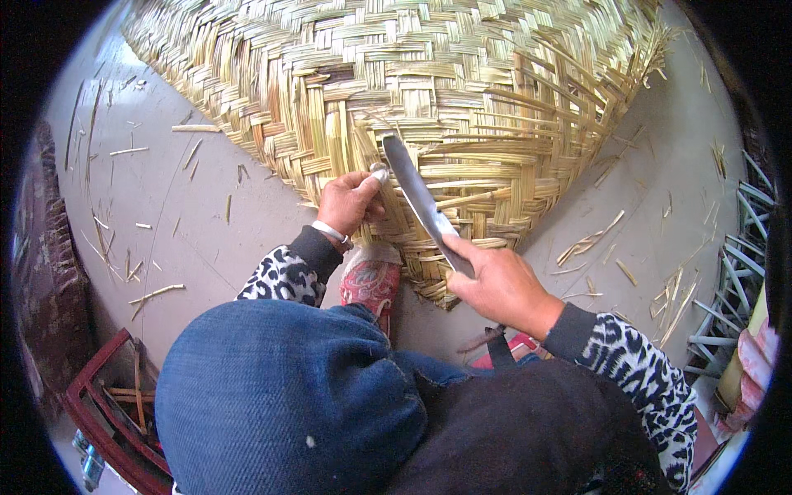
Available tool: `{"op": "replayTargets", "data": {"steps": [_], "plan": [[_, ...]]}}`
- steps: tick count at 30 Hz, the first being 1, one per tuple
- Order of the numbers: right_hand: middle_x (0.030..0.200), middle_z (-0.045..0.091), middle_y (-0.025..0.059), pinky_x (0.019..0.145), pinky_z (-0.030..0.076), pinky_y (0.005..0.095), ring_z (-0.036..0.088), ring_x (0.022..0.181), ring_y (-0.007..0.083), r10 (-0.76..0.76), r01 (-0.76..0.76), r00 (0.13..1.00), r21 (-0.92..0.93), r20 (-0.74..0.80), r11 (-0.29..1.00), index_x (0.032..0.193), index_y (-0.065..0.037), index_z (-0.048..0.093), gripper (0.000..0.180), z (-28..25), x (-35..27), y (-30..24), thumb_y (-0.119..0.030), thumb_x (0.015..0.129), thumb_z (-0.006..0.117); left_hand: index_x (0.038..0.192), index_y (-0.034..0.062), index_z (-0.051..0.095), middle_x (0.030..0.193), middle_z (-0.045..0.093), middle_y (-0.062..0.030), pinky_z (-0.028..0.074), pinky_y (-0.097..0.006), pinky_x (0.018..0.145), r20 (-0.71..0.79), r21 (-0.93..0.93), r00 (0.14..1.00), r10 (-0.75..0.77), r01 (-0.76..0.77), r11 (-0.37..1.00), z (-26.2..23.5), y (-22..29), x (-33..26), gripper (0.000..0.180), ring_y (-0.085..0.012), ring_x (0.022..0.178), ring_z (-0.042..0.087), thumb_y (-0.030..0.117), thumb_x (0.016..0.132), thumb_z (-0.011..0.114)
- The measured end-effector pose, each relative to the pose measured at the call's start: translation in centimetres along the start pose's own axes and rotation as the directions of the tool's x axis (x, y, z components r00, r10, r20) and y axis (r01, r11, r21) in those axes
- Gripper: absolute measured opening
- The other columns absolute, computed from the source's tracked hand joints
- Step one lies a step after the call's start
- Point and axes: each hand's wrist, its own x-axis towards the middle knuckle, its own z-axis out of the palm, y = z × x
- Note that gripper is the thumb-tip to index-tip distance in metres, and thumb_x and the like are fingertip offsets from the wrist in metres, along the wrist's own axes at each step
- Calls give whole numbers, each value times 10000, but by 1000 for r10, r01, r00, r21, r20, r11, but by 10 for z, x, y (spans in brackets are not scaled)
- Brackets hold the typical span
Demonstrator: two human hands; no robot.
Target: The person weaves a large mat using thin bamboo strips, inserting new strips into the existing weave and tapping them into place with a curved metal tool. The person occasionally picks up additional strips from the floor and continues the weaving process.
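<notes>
A large mat [412, 91] woven from flat straw-coloured strips lies on the floor, its corner pointing toward me. My right hand [499, 280] grips a long flat metal knife [417, 188] by its near end. The blade slants up and left over the mat, its squared tip near some raised strips. Just left of that blade, my left hand [351, 202] is closed at the mat's surface, with something whitish on a fingertip. What its fingers pinch is too small to make out. One of my feet, in a red patterned shoe [371, 285], rests at the mat's corner.
Loose strip scraps [590, 239] litter the grey floor [190, 235] on both sides. At lower left stands a dark red frame [99, 388]. A rack of pale rods [738, 272] is at the right edge. Several strip ends [553, 82] stick up from the mat's right half.
</notes>
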Motion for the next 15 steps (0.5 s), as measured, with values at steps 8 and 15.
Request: {"op": "replayTargets", "data": {"steps": [8,15], "plan": [[908,692,240,739,532,386,687,785,350,-15,10,999,131,38,991,1340,-85,584,526,-10,6,4,-283,855,632,1044,1,664,774,631,-22,542,-271,544,28,-144,996,-84,87,986,4,2,-4,271,-125,588,632,255,952,653],[649,632,220,621,526,524,645,626,420,-66,22,983,-246,-170,969,1404,-180,501,582,35,21,4,-302,847,617,935,14,644,709,606,-30,505,-279,477,123,-76,984,-129,139,987,9,13,-11,206,-140,529,619,220,941,653]]}}
